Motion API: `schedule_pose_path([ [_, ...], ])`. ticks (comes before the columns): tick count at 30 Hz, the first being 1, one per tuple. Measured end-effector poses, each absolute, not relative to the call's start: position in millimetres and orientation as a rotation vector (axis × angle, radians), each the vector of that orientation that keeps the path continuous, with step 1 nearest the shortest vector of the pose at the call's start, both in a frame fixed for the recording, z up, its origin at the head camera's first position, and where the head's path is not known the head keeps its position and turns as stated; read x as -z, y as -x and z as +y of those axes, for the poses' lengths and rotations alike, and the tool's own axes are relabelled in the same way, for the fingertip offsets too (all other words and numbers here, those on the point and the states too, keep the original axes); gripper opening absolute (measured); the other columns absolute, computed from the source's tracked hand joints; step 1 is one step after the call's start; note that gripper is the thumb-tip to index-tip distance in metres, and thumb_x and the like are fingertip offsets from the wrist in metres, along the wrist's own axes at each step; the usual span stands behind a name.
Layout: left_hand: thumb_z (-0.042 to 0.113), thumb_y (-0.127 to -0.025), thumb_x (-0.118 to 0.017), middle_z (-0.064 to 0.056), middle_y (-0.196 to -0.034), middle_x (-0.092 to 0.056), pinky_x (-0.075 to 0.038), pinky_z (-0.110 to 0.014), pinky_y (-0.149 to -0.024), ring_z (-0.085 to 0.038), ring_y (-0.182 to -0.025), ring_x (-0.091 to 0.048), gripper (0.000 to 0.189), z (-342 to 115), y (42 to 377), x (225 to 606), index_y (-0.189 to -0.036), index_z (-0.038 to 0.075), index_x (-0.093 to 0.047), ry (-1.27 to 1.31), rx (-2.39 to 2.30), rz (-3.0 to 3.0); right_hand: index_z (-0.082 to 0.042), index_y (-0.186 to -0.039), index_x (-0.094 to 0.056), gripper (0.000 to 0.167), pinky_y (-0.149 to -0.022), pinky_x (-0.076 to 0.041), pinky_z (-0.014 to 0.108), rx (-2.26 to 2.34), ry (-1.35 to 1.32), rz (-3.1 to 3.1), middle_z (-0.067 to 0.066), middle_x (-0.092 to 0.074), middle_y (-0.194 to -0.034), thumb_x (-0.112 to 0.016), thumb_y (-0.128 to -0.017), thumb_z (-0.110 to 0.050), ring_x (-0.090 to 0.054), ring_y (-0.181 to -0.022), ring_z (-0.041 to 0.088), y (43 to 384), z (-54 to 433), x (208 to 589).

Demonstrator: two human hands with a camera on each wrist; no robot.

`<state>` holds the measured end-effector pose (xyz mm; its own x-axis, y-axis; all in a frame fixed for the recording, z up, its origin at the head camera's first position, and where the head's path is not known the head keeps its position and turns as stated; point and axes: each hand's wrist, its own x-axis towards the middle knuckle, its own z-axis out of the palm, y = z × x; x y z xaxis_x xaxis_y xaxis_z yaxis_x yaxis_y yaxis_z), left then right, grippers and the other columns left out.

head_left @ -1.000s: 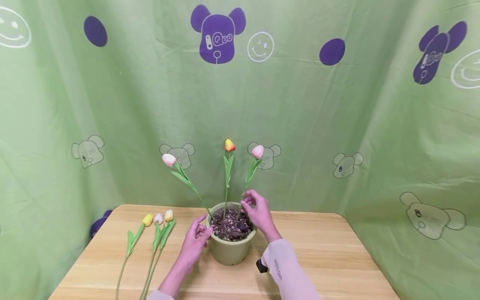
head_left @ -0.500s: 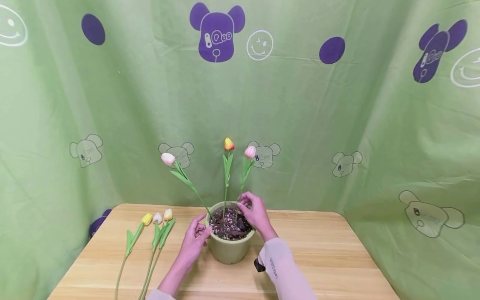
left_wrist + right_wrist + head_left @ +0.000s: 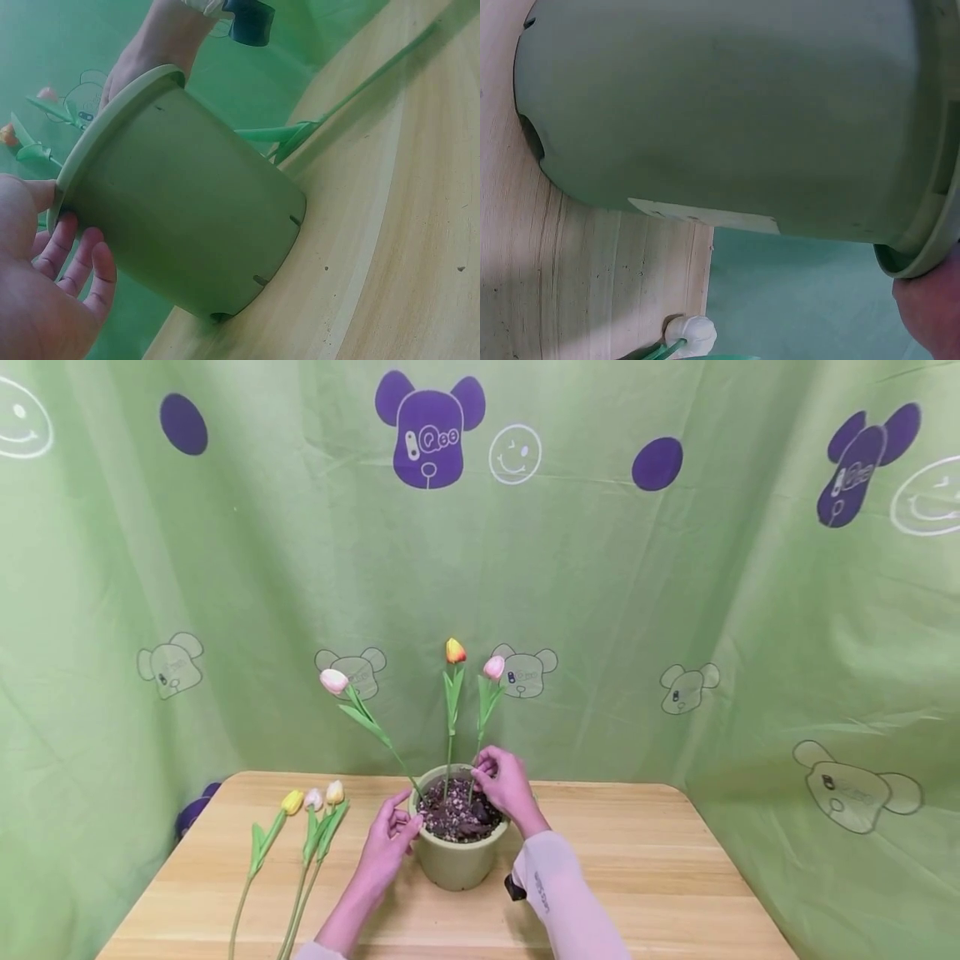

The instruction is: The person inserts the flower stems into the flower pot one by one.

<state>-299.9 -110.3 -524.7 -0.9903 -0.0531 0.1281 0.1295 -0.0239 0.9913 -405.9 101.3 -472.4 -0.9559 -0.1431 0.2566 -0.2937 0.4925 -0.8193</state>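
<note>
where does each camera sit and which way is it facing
Head: worn on the head, facing forward and down at the flowerpot on the table; left hand and right hand show.
Left wrist: on that wrist, facing the flowerpot's side at a slant; left hand at the rim, right hand partly hidden beyond.
Right wrist: on that wrist, facing the flowerpot's wall close up, picture turned sideways; only part of a hand, probably the right, shows at the right edge.
Shared: head and left wrist both show both hands.

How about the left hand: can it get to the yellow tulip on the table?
Probably yes: the left hand is on the same side of the pot as the yellow tulip. But two paler tulips lie between, and its grip must first leave the pot.
</note>
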Motion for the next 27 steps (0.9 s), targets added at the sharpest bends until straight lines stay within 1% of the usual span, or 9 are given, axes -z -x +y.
schedule_pose_path([
  [3,0.017,-0.1,-0.067,-0.01,-0.106,-0.06,-0.058,-0.03,-0.072,-0.022,-0.092,-0.06,0.063,-110.4,298.6,526.8,-0.157,0.009,-0.039,0.081,2.153,-2.108,-0.002,-0.1,-0.068,0.01,-0.066,-0.062,0.025,-1.459,-0.368,-2.598,0.011,-0.067,-0.09,-0.072,-0.092,0.002,-0.067,-0.075,0.02,405.1,100.0,473.9],
  [9,0.019,-0.1,-0.067,-0.008,-0.105,-0.059,-0.058,-0.03,-0.073,-0.022,-0.093,-0.059,0.062,-110.7,298.8,526.9,-0.156,0.012,-0.04,0.07,2.146,-2.117,-0.001,-0.101,-0.067,0.01,-0.066,-0.062,0.025,-1.461,-0.373,-2.598,0.011,-0.067,-0.09,-0.071,-0.093,0.002,-0.067,-0.073,0.018,403.9,99.4,473.6],
  [13,0.018,-0.1,-0.067,-0.008,-0.105,-0.06,-0.058,-0.03,-0.074,-0.02,-0.091,-0.059,0.061,-111.1,301.4,527.4,-0.155,0.014,-0.042,0.062,2.145,-2.122,0.0,-0.105,-0.068,0.012,-0.067,-0.062,0.023,-1.44,-0.392,-2.594,0.011,-0.068,-0.092,-0.071,-0.093,0.001,-0.066,-0.074,0.017,405.0,100.4,473.4],
  [17,0.018,-0.1,-0.067,-0.009,-0.105,-0.061,-0.058,-0.031,-0.074,-0.02,-0.091,-0.059,0.06,-111.6,303.2,528.0,-0.155,0.015,-0.043,0.064,2.14,-2.128,-0.001,-0.113,-0.068,0.021,-0.076,-0.062,0.026,-1.391,-0.379,-2.581,0.009,-0.07,-0.096,-0.073,-0.093,-0.002,-0.066,-0.082,0.017,404.5,100.6,474.3],
  [21,0.018,-0.1,-0.068,-0.008,-0.105,-0.06,-0.059,-0.031,-0.073,-0.021,-0.091,-0.06,0.061,-112.5,302.9,526.6,-0.155,0.013,-0.042,0.07,2.134,-2.123,-0.002,-0.118,-0.068,0.029,-0.087,-0.061,0.033,-1.359,-0.361,-2.552,0.006,-0.071,-0.097,-0.077,-0.091,-0.006,-0.066,-0.09,0.018,403.3,100.1,475.2],
  [24,0.018,-0.1,-0.068,-0.008,-0.105,-0.06,-0.059,-0.032,-0.073,-0.021,-0.091,-0.06,0.062,-112.8,303.3,527.3,-0.155,0.012,-0.042,0.078,2.127,-2.124,0.0,-0.12,-0.068,0.032,-0.089,-0.061,0.036,-1.353,-0.355,-2.536,0.007,-0.072,-0.099,-0.077,-0.091,-0.007,-0.067,-0.092,0.02,402.6,99.7,476.2],
  [27,0.019,-0.1,-0.068,-0.008,-0.105,-0.06,-0.059,-0.033,-0.074,-0.02,-0.091,-0.06,0.061,-112.7,304.3,529.1,-0.155,0.013,-0.043,0.077,2.13,-2.13,0.0,-0.121,-0.067,0.033,-0.09,-0.061,0.036,-1.358,-0.335,-2.524,0.008,-0.072,-0.101,-0.077,-0.091,-0.007,-0.067,-0.093,0.021,401.4,99.5,476.9],
])
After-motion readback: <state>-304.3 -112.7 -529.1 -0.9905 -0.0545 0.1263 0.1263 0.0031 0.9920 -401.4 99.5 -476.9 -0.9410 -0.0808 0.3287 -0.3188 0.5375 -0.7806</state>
